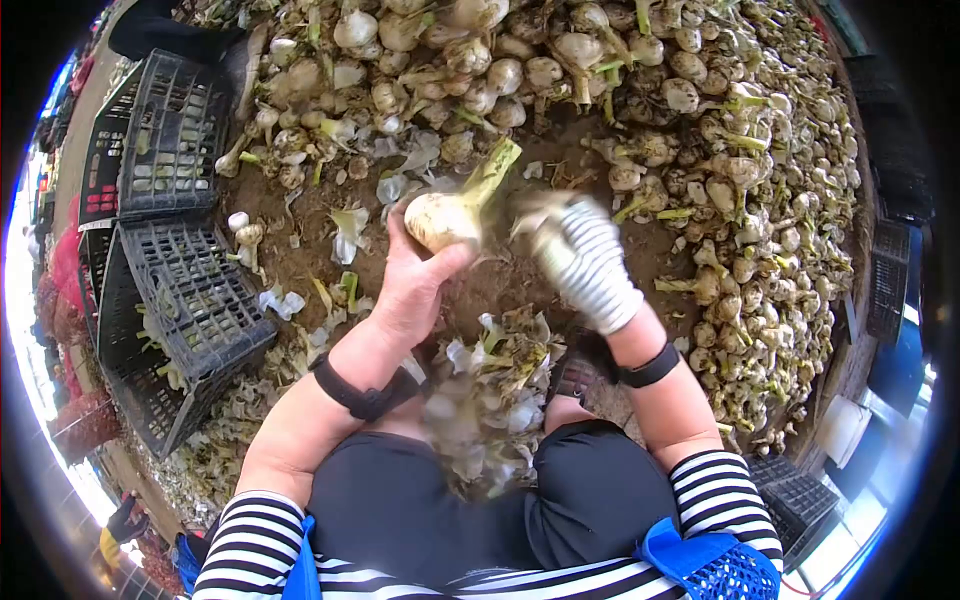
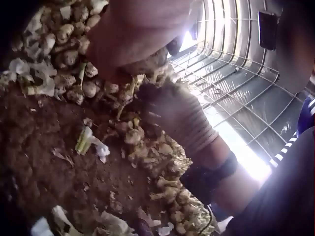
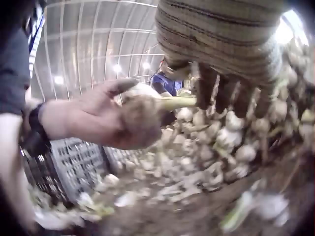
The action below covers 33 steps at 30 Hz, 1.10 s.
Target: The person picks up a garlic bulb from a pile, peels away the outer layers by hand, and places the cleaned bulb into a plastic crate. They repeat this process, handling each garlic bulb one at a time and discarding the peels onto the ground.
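In the head view, the bare left hand (image 1: 410, 292) grips a large pale garlic bulb (image 1: 440, 220), its thick green stem (image 1: 490, 176) slanting up to the right. The gloved right hand (image 1: 588, 262), in a striped, soiled glove, is blurred just right of the stem. Seen from the right wrist, the left hand (image 3: 96, 122) has its fingers around the bulb (image 3: 140, 112); the stem (image 3: 177, 102) extends toward the glove (image 3: 219, 44), whose fingers point downward. Whether they touch the stem or hold anything cannot be told. The left wrist view shows the glove (image 2: 179, 115) blurred, beyond the left hand (image 2: 142, 32).
Heaped garlic bulbs (image 1: 740, 170) curve around the top and right of the bare soil (image 1: 325, 225). Black plastic crates (image 1: 195, 290) stand at the left. Peeled skins and trimmings (image 1: 490, 400) lie between the person's legs, with more scattered near the crates.
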Each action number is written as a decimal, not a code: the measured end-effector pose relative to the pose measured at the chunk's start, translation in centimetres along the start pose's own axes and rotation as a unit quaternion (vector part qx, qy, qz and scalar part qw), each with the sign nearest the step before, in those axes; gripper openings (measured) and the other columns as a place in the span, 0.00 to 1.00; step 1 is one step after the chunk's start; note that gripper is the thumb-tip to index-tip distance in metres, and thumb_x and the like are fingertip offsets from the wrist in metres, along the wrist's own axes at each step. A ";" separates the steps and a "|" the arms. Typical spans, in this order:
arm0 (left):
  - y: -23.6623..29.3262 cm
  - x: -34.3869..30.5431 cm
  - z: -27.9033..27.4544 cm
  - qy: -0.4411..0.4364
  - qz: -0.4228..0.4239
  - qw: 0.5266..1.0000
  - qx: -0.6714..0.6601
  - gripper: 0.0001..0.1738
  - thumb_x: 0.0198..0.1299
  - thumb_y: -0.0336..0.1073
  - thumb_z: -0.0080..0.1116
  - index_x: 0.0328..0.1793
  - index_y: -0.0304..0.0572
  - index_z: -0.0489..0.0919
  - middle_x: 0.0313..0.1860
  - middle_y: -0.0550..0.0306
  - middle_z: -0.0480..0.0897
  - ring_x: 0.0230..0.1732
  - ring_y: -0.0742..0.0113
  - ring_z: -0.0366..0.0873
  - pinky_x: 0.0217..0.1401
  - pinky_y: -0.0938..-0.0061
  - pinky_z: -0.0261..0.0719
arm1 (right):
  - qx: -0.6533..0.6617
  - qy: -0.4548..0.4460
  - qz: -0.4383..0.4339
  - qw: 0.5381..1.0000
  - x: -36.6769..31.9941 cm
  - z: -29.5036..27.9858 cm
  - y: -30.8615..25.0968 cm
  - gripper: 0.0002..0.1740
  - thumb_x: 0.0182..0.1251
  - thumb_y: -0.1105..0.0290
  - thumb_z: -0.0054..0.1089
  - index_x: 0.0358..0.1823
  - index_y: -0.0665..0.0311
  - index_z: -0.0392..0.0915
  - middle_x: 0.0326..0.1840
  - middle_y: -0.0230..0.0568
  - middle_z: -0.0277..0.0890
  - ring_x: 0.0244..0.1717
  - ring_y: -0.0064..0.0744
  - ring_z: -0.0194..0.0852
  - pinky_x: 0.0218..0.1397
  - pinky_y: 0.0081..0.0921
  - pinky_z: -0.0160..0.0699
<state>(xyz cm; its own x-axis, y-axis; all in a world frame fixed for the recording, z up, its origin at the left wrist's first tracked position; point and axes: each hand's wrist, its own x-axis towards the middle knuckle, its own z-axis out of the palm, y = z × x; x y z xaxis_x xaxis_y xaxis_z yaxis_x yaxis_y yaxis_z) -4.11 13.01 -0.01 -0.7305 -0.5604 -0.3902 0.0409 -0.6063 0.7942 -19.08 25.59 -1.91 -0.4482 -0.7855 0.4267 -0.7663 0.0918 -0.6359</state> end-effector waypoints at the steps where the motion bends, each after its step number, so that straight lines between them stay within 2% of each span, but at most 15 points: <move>1: 0.2 -0.2 -0.1 0.000 0.000 1.000 -0.001 0.44 0.42 0.28 0.69 0.63 0.49 0.53 0.51 0.57 0.68 0.51 0.67 0.70 0.54 0.74 0.74 | -0.057 0.000 0.111 0.992 0.8 -1.6 -0.6 0.15 0.55 0.68 0.56 0.45 0.60 0.76 0.28 0.39 0.78 0.32 0.39 0.77 0.42 0.34 0.75; 3: 0.2 -0.8 0.0 -0.084 0.039 0.989 0.115 0.46 0.37 0.27 0.69 0.64 0.46 0.55 0.53 0.57 0.68 0.55 0.66 0.68 0.59 0.71 0.69 | -0.135 0.093 0.032 0.986 2.7 -2.6 -2.3 0.22 0.54 0.71 0.54 0.53 0.61 0.71 0.35 0.42 0.77 0.41 0.44 0.75 0.54 0.42 0.67; 4: 0.5 -0.9 0.4 -0.091 0.075 0.968 0.220 0.48 0.33 0.24 0.69 0.64 0.46 0.56 0.53 0.57 0.68 0.55 0.67 0.67 0.59 0.71 0.68 | -0.094 0.059 0.010 0.994 3.4 -2.5 -3.8 0.29 0.54 0.71 0.54 0.60 0.62 0.64 0.42 0.45 0.75 0.47 0.48 0.71 0.61 0.48 0.56; 5: 1.0 -1.6 1.5 -0.111 0.087 0.955 0.262 0.47 0.33 0.23 0.67 0.63 0.46 0.57 0.52 0.57 0.68 0.54 0.67 0.68 0.59 0.72 0.68 | -0.038 0.013 -0.030 0.999 2.8 -1.5 -4.4 0.31 0.53 0.70 0.55 0.61 0.63 0.63 0.46 0.47 0.74 0.48 0.49 0.71 0.64 0.48 0.54; 7: 0.4 -2.0 1.2 -0.125 0.055 0.978 0.160 0.46 0.32 0.23 0.67 0.62 0.47 0.58 0.52 0.58 0.68 0.54 0.68 0.68 0.59 0.72 0.68 | 0.033 0.018 -0.029 0.999 1.9 0.0 -5.4 0.31 0.52 0.70 0.56 0.61 0.64 0.63 0.48 0.47 0.73 0.51 0.51 0.70 0.66 0.49 0.52; 9: 0.6 -1.8 0.6 -0.130 0.070 0.971 0.189 0.47 0.32 0.24 0.68 0.63 0.47 0.58 0.52 0.59 0.68 0.53 0.69 0.68 0.58 0.72 0.68 | 0.011 -0.003 -0.014 1.000 1.4 0.2 -4.1 0.33 0.51 0.70 0.57 0.62 0.63 0.62 0.51 0.47 0.73 0.53 0.50 0.70 0.67 0.51 0.49; 11: 0.7 -1.9 0.4 -0.109 0.018 0.978 0.179 0.48 0.32 0.25 0.70 0.63 0.47 0.58 0.51 0.59 0.69 0.53 0.69 0.69 0.58 0.72 0.69 | -0.210 -0.058 0.008 0.976 1.2 -0.1 -2.5 0.31 0.59 0.71 0.50 0.66 0.59 0.57 0.51 0.37 0.77 0.59 0.41 0.68 0.71 0.48 0.41; 13: 0.9 -1.4 -0.1 -0.102 0.016 0.980 0.170 0.48 0.32 0.26 0.70 0.64 0.47 0.58 0.51 0.59 0.70 0.52 0.69 0.70 0.56 0.73 0.70 | -0.142 0.010 0.001 0.990 1.4 -1.5 -1.5 0.37 0.50 0.72 0.59 0.66 0.58 0.58 0.48 0.36 0.79 0.57 0.44 0.68 0.64 0.46 0.53; 15: 1.6 -1.3 0.0 -0.079 -0.003 0.994 0.081 0.44 0.34 0.23 0.67 0.62 0.48 0.59 0.50 0.59 0.69 0.50 0.71 0.70 0.54 0.75 0.72 | 0.045 -0.003 0.013 0.999 1.4 -2.1 -2.3 0.39 0.44 0.72 0.63 0.64 0.57 0.63 0.45 0.36 0.78 0.53 0.44 0.69 0.59 0.40 0.61; 17: 1.7 -1.4 0.1 -0.079 -0.011 0.995 0.064 0.45 0.34 0.23 0.67 0.62 0.48 0.59 0.50 0.59 0.70 0.50 0.71 0.70 0.54 0.75 0.72 | -0.080 -0.116 -0.083 0.987 1.3 -2.5 -3.8 0.38 0.45 0.68 0.61 0.64 0.55 0.63 0.40 0.32 0.75 0.47 0.37 0.69 0.50 0.36 0.66; 18: 1.7 -1.4 0.2 -0.092 -0.020 0.991 0.095 0.45 0.34 0.23 0.67 0.62 0.49 0.59 0.49 0.59 0.70 0.50 0.71 0.70 0.54 0.75 0.72 | -0.097 -0.072 -0.131 0.984 1.0 -1.5 -3.6 0.36 0.45 0.67 0.59 0.62 0.55 0.66 0.36 0.30 0.73 0.45 0.36 0.69 0.48 0.34 0.67; 25: 0.8 -1.4 -0.2 -0.094 0.012 0.972 0.215 0.43 0.33 0.27 0.69 0.60 0.42 0.61 0.49 0.56 0.70 0.50 0.68 0.70 0.55 0.74 0.71 | -0.126 -0.167 -0.081 0.975 1.0 -0.4 -2.9 0.38 0.43 0.64 0.61 0.62 0.58 0.65 0.32 0.36 0.72 0.36 0.39 0.70 0.44 0.36 0.66; 27: 0.1 -1.4 -0.8 -0.076 0.097 0.919 0.375 0.43 0.31 0.30 0.70 0.59 0.40 0.63 0.48 0.54 0.70 0.50 0.65 0.70 0.56 0.73 0.70 | -0.133 -0.201 -0.073 0.968 1.2 -0.3 -3.2 0.41 0.41 0.62 0.63 0.63 0.59 0.64 0.31 0.38 0.72 0.36 0.40 0.70 0.42 0.35 0.66; 28: 0.1 -1.4 -1.1 -0.095 0.087 0.906 0.404 0.48 0.33 0.28 0.72 0.64 0.41 0.57 0.52 0.56 0.69 0.52 0.70 0.68 0.58 0.74 0.69 | -0.128 -0.202 -0.071 0.968 1.2 -0.3 -3.2 0.42 0.40 0.61 0.63 0.63 0.59 0.64 0.30 0.38 0.72 0.36 0.40 0.70 0.41 0.35 0.66; 33: 0.6 -0.9 -0.5 -0.065 0.033 0.937 0.341 0.46 0.35 0.28 0.71 0.63 0.40 0.59 0.50 0.57 0.71 0.50 0.70 0.70 0.56 0.75 0.71 | -0.153 -0.198 -0.087 0.964 1.6 0.0 -3.3 0.42 0.40 0.60 0.64 0.63 0.60 0.64 0.31 0.39 0.72 0.35 0.39 0.70 0.41 0.35 0.66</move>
<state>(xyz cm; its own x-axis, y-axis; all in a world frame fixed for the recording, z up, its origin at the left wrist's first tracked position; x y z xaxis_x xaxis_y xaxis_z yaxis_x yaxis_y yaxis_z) -3.06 12.84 0.56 -0.8204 -0.4839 -0.3047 -0.3241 -0.0455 0.9449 -17.29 24.08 0.86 -0.1366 -0.9717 0.1930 -0.9414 0.0667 -0.3305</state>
